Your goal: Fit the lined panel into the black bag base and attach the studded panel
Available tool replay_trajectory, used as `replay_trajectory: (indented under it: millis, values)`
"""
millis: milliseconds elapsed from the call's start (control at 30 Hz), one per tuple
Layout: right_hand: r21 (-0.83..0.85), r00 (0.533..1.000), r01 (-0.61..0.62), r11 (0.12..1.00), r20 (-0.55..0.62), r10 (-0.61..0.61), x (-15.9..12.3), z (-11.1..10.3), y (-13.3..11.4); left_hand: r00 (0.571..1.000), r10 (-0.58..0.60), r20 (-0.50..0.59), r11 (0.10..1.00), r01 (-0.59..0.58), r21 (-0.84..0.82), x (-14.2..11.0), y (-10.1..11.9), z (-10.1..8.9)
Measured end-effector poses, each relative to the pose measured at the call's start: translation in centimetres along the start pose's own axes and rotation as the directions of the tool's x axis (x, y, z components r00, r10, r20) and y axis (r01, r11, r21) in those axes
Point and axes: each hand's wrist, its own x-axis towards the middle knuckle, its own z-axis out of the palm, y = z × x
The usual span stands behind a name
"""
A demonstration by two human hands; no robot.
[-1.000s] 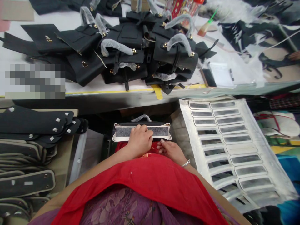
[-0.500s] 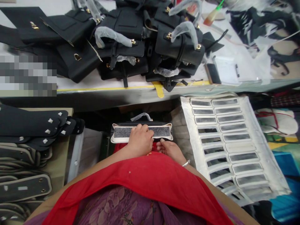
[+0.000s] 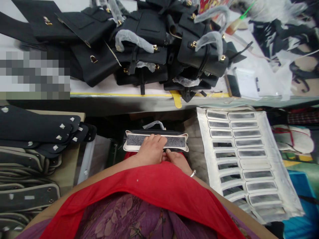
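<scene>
A black handbag lies bottom up on my lap, its cream-edged base panel (image 3: 178, 142) with a grey rough strip facing me. My left hand (image 3: 151, 150) rests on top of that panel, fingers curled and pressing along the strip. My right hand (image 3: 177, 159) sits just below the panel's near edge, thumb against the bag's side, a silver bangle on the wrist. The bag's plastic-wrapped handle (image 3: 154, 124) peeks out behind the panel.
A pile of finished black handbags (image 3: 159, 43) with wrapped handles covers the worktable above. Stacked black base pieces (image 3: 35, 127) with metal studs lie at left. A white sheet (image 3: 251, 162) holding several grey glued strips lies at right. A phone (image 3: 232, 85) sits near the table edge.
My view has drifted a little, so everything sits slightly right and lower. My right hand has drawn in closer under my left hand. The bag stays put.
</scene>
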Motion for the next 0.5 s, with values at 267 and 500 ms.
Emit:
replay_trajectory:
  millis: [267, 500]
  values:
    - [0.009, 0.995, 0.005, 1.000, -0.096, -0.004, -0.4, 1.5, -0.2, 0.998, 0.034, -0.055, 0.996, -0.029, 0.088, -2.2, -2.7, -1.1]
    - [-0.012, 0.998, -0.024, 1.000, -0.053, 0.024, 0.0, 3.4, -0.2, 0.996, 0.003, -0.085, 0.998, 0.002, 0.061, -2.3, -2.6, -0.8]
